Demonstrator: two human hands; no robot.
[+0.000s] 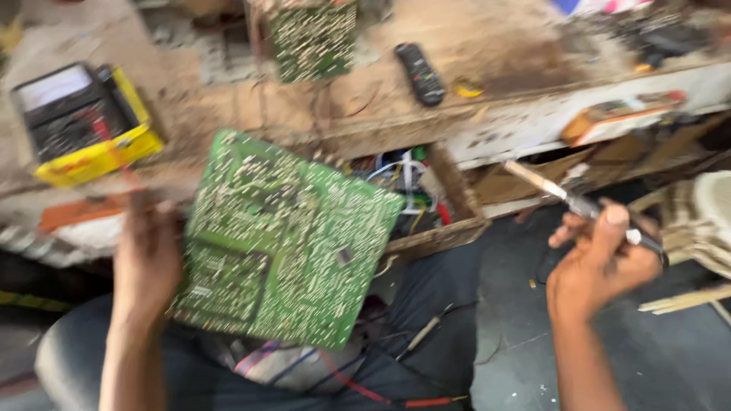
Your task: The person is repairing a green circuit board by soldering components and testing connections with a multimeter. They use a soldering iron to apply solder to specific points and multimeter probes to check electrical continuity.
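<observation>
our left hand (148, 255) grips the left edge of a big green circuit board (282, 240), fingers closed on it, solder side facing us, tilted, held up over our lap in front of the workbench (228, 106). our right hand (601, 262) is well apart on the right, fingers wrapped tight around a soldering iron (582, 204), tip pointing up-left toward the bench edge. frame is motion-blurred, fine detail lost. on the bench: yellow multimeter (84, 122) at left, a second green board (314, 39) standing at the back, black remote (419, 73) beside it. open drawer (426, 205) under the bench, stuffed with coloured wires, just behind the held board's right corner. red and white leads lie across our lap.
</observation>
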